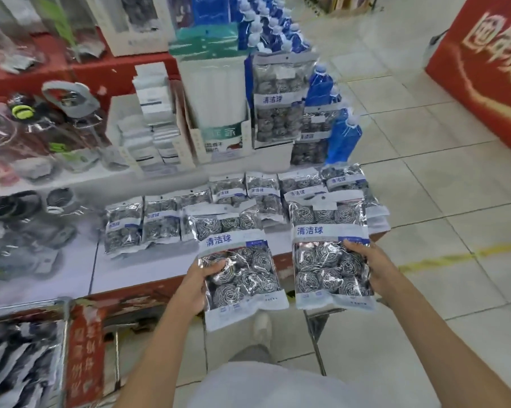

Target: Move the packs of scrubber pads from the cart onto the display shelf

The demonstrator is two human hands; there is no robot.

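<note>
My left hand grips a clear pack of steel scrubber balls with a white and blue label by its lower left side. My right hand holds a second such pack by its right edge. Both packs hang side by side over the front edge of the white display shelf. Several scrubber packs lie in rows on the shelf behind them, and two more packs stand upright further back. The cart is at the lower left, with more packs inside it.
Blue bottles, white boxes and a box of white rolls stand at the back of the shelf. Clear bottles and cups fill the left side. A red display stand is on the tiled floor at right.
</note>
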